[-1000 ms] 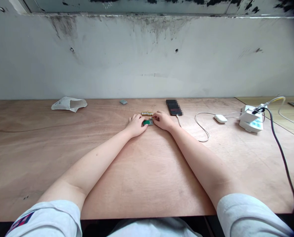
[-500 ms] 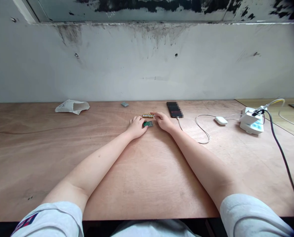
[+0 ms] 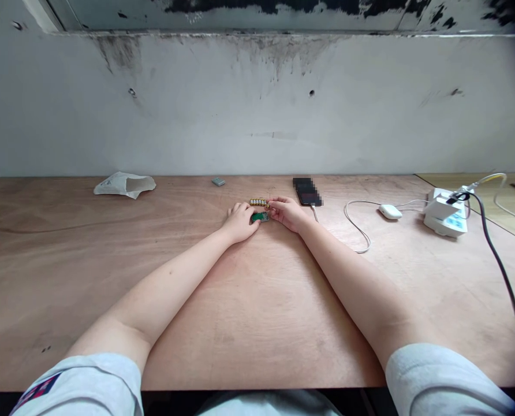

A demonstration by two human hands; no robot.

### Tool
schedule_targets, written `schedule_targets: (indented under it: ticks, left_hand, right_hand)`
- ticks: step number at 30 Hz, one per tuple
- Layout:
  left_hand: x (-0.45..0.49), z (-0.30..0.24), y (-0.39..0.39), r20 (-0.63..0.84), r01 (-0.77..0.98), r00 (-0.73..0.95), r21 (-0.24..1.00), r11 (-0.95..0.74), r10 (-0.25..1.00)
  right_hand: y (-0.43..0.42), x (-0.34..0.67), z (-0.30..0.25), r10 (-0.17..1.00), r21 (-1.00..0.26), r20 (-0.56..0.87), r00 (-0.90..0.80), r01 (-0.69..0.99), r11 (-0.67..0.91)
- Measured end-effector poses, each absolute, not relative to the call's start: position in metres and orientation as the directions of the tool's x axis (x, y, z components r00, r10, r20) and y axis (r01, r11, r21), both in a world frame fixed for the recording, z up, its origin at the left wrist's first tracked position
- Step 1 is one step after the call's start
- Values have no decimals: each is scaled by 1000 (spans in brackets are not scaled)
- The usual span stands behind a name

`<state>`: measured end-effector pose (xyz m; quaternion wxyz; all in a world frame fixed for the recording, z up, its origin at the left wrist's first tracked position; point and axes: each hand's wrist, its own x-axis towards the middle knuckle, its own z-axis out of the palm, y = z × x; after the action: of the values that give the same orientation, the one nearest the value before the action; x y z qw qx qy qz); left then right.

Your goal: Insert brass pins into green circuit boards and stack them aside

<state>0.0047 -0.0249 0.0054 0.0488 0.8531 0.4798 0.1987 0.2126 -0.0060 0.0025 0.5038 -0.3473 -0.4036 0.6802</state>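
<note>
Both my arms reach far out over a plywood table [image 3: 249,312]. My left hand [image 3: 239,222] rests with curled fingers on the left end of a small green part [image 3: 260,217], pinning it to the table. My right hand [image 3: 287,212] is at the part's right side, fingers pinched together at its edge and beside a short row of small yellow pieces [image 3: 258,202]. What the right fingertips hold is too small to make out.
A black phone [image 3: 306,190] with a cable lies right of my hands. Farther right are a white puck [image 3: 390,212], a white power strip [image 3: 447,215] and a black cord [image 3: 502,277]. A crumpled white bag [image 3: 124,184] and a small grey block [image 3: 217,182] lie near the wall.
My right hand, which had stretched toward the yellow row half a second ago, has drawn back to the green part with fingers pinched. My left hand has stayed put.
</note>
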Motion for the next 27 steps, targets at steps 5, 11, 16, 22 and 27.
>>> schedule_targets:
  ticks: [5, 11, 16, 22, 27]
  left_hand:
    - [5, 5, -25, 299, 793, 468, 272, -545, 832]
    - [5, 4, -25, 318, 819, 432, 254, -515, 844]
    - [4, 3, -25, 306, 827, 416, 265, -496, 856]
    - [4, 4, -24, 302, 826, 422, 261, -500, 855]
    - [4, 4, -25, 287, 832, 417, 262, -489, 863]
  right_hand:
    - [-4, 213, 0, 982, -910, -50, -184, -396, -120]
    - [-11, 203, 2, 974, -974, 226, 21, 28, 225]
    - [-15, 201, 3, 946, -896, 278, -169, 310, 318]
    - [-8, 199, -4, 918, -779, 336, -209, 486, 396]
    - [-5, 198, -8, 872, -588, 413, -265, 653, 477]
